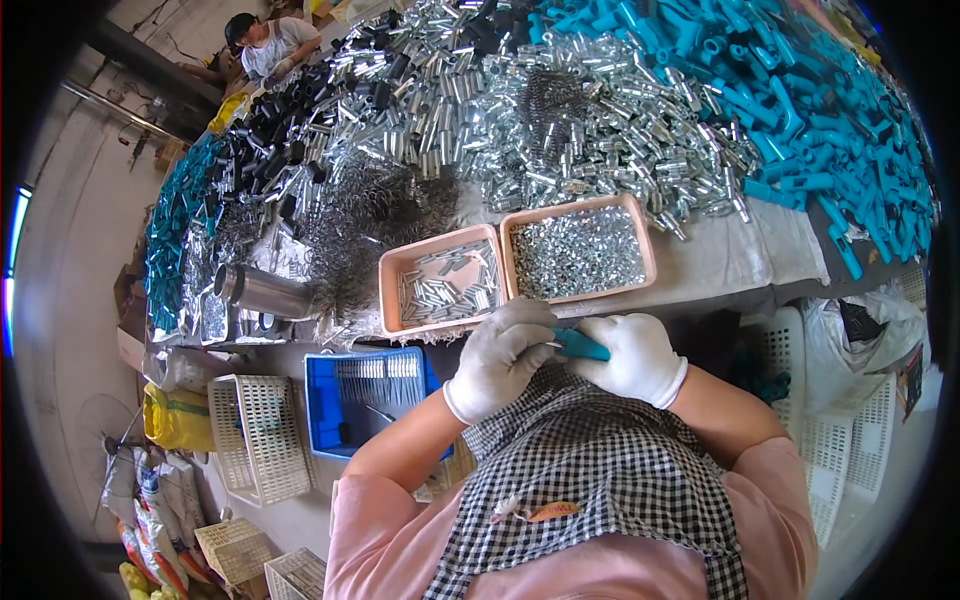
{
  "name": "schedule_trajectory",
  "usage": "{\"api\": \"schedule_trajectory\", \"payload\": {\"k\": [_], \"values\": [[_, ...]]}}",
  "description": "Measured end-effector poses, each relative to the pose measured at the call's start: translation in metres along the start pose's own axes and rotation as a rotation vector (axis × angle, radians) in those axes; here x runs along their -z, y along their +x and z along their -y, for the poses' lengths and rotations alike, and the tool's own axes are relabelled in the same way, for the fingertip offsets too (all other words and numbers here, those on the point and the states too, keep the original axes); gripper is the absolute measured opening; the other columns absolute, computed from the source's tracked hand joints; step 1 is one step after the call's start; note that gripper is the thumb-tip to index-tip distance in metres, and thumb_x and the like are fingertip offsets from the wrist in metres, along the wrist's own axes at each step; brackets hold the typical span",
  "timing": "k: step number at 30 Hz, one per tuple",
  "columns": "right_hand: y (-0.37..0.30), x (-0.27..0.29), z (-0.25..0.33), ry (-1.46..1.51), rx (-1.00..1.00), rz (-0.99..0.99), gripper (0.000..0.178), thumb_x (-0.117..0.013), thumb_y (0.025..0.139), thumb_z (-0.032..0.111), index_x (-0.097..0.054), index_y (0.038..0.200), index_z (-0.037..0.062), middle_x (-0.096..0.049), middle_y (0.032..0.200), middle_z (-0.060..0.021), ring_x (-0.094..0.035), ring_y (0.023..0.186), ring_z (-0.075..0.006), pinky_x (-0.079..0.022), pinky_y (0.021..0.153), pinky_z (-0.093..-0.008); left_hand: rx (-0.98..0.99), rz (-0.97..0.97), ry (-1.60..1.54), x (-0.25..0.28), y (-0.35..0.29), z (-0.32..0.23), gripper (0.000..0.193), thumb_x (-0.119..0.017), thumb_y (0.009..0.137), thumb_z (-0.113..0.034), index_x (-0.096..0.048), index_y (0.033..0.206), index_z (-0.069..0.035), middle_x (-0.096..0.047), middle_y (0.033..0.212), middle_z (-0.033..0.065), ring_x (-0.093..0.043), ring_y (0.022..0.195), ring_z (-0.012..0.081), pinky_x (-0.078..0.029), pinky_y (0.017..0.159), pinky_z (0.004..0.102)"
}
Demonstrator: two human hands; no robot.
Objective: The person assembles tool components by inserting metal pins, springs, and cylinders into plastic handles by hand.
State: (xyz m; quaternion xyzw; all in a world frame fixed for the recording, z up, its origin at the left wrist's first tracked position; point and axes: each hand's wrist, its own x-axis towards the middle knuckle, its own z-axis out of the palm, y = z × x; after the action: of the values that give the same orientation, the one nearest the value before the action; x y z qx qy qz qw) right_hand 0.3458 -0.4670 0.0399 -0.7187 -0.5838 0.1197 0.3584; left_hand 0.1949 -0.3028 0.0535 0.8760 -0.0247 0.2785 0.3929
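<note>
In front of my apron, both white-gloved hands meet at a teal plastic handle-like piece (580, 345). My right hand (632, 358) is closed around its right end and hides much of it. Against its left end, my left hand (508, 360) is closed with thumb and fingers pinched together. A small, shiny metal bit (553, 344) shows at those fingertips, too small to name. Just beyond my hands, at the table edge, stand two pink trays: the left tray (388, 290) holds slim metal pins, the right tray (650, 260) many small metal parts.
Heaped on the table are teal pieces (800, 120), metal sleeves (640, 130) and dark springs (370, 220). A steel flask (270, 290) lies at the left edge. Below are a blue bin (322, 420) and white crates (260, 440). Another person (270, 45) sits far left.
</note>
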Motion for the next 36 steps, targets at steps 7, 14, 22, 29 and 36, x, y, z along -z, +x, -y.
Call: {"api": "schedule_trajectory", "payload": {"k": [7, 14, 22, 29, 36], "values": [[-0.010, 0.013, 0.003, -0.184, 0.098, -0.008, 0.039, -0.078, 0.073, 0.042, -0.069, 0.093, 0.0103, -0.068, 0.074, -0.0103, -0.068, 0.064, -0.0289, -0.054, 0.058, -0.0406, -0.041, 0.077, 0.304, -0.017, -0.005, -0.016, 0.024, -0.075, 0.074, -0.003, -0.058, 0.091, -0.007, -0.067, 0.104, 0.0116, -0.065, 0.099, 0.0338, -0.053, 0.085, 0.0432], [-0.023, 0.017, 0.003, -0.215, 0.066, 0.081, 0.036, -0.076, 0.073, 0.046, -0.068, 0.085, 0.0128, -0.068, 0.067, -0.0109, -0.067, 0.060, -0.0309, -0.053, 0.055, -0.0422, -0.043, 0.612, 0.541, -0.021, 0.008, -0.024, 0.014, -0.057, 0.086, -0.016, -0.061, 0.085, -0.003, -0.066, 0.090, 0.0119, -0.067, 0.087, 0.0302, -0.055, 0.077, 0.0398], [-0.033, 0.025, 0.004, -0.243, 0.225, 0.069, 0.031, -0.078, 0.071, 0.040, -0.068, 0.087, 0.0147, -0.063, 0.064, -0.0049, -0.064, 0.055, -0.0247, -0.051, 0.051, -0.0370, 0.512, 0.594, -0.162, -0.016, 0.018, -0.009, 0.041, -0.084, 0.070, -0.026, -0.062, 0.092, 0.001, -0.066, 0.082, 0.0135, -0.063, 0.075, 0.0239, -0.051, 0.067, 0.0356], [-0.032, 0.047, -0.011, -0.258, 0.282, -0.025, 0.054, -0.080, 0.066, 0.030, -0.063, 0.113, 0.0079, -0.059, 0.071, -0.0056, -0.062, 0.059, -0.0256, -0.048, 0.051, -0.0392, 0.576, 0.466, -0.070, -0.006, 0.032, -0.022, 0.043, -0.088, 0.063, -0.022, -0.062, 0.090, -0.001, -0.066, 0.081, 0.0106, -0.064, 0.073, 0.0231, -0.052, 0.067, 0.0343], [-0.039, 0.061, -0.028, -0.001, -0.054, 0.230, 0.052, -0.075, 0.079, 0.027, -0.058, 0.124, 0.0079, -0.069, 0.082, -0.0161, -0.068, 0.073, -0.0354, -0.053, 0.062, -0.0446, 0.518, 0.591, -0.235, -0.009, 0.074, 0.004, 0.079, -0.085, 0.073, -0.030, -0.051, 0.138, -0.002, -0.067, 0.119, 0.0228, -0.065, 0.113, 0.0334, -0.052, 0.097, 0.0407]]}}
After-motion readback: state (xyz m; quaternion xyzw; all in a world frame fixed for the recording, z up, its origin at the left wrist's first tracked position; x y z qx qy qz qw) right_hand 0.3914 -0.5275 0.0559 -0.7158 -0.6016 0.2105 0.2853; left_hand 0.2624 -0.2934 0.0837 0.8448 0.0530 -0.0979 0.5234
